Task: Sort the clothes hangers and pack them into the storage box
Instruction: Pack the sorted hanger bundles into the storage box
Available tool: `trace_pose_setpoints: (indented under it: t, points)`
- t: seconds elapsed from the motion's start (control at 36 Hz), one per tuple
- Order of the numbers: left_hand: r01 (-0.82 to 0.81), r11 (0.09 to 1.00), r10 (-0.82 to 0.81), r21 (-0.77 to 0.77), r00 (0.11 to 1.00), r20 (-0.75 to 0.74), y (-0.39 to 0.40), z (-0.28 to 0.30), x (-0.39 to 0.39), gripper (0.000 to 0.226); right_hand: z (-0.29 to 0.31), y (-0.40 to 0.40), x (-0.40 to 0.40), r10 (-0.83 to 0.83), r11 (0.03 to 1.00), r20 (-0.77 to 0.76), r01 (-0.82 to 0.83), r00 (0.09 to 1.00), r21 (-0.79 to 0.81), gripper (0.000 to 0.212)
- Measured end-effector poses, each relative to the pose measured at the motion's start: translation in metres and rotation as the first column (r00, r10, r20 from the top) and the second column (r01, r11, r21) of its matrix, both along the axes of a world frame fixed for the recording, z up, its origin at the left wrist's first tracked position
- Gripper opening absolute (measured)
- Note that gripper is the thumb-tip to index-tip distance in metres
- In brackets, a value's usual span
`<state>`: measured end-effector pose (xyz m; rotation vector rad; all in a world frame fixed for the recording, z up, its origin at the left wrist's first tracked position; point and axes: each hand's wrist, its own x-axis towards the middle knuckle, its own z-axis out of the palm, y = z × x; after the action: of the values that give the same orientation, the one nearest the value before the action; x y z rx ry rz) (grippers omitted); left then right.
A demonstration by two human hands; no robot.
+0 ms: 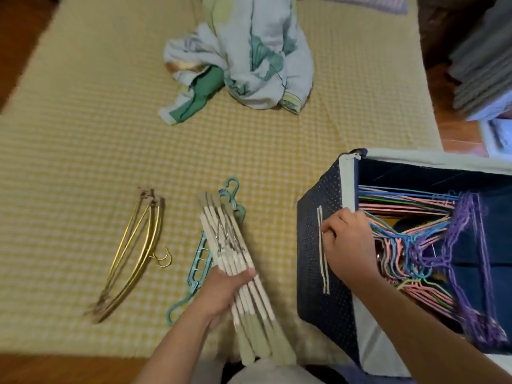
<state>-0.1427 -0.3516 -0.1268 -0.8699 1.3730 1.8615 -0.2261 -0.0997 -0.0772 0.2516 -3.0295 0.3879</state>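
My left hand (221,289) grips a stack of cream and pale green hangers (235,253) lying on the yellow checked mat. Teal plastic hangers (198,261) lie partly under that stack. A bundle of gold hangers (133,253) rests to the left on the mat. My right hand (349,245) holds the near rim of the dark blue storage box (318,245) at the right. Inside the box lie pink and blue wire hangers (401,236) and purple fuzzy hangers (468,245).
A crumpled white and green cloth (243,59) lies at the far middle of the yellow mat (83,134). Grey stacked items (484,65) stand at the far right on the wooden floor (16,37).
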Motion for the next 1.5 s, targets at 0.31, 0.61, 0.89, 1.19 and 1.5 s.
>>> trace_pose_setpoints:
  t: [0.31, 0.61, 0.89, 1.19, 1.5]
  points:
    - [-0.079, 0.993, 0.045, -0.083, 0.936, -0.349, 0.038, 0.193, 0.013, 0.017, 0.149, -0.028, 0.058, 0.377, 0.690, 0.637, 0.255, 0.672, -0.677, 0.064]
    - [0.071, 0.840, -0.447, -0.538, 0.651, -0.613, 0.240, 0.264, 0.017, 0.041, 0.202, 0.079, 0.068, 0.113, 0.221, 0.519, 0.488, 0.847, -0.844, 0.043]
    - [0.322, 0.551, -0.792, -0.770, 0.492, -0.361, 0.339, 0.286, 0.019, 0.029, 0.208, 0.182, 0.083, -0.045, -0.105, 0.616, 0.609, 0.787, -0.786, 0.035]
    - [0.214, 0.179, -0.926, -0.960, 0.366, -0.091, 0.329, 0.271, 0.080, 0.070, 0.150, 0.230, 0.073, -0.043, -0.429, 0.824, 0.734, 0.565, -0.526, 0.091]
    - [0.249, 0.064, -0.913, -0.966, 0.405, 0.043, 0.307, 0.234, 0.085, 0.090, 0.153, 0.222, 0.078, -0.265, -0.612, 0.834, 0.584, 0.485, -0.534, 0.060]
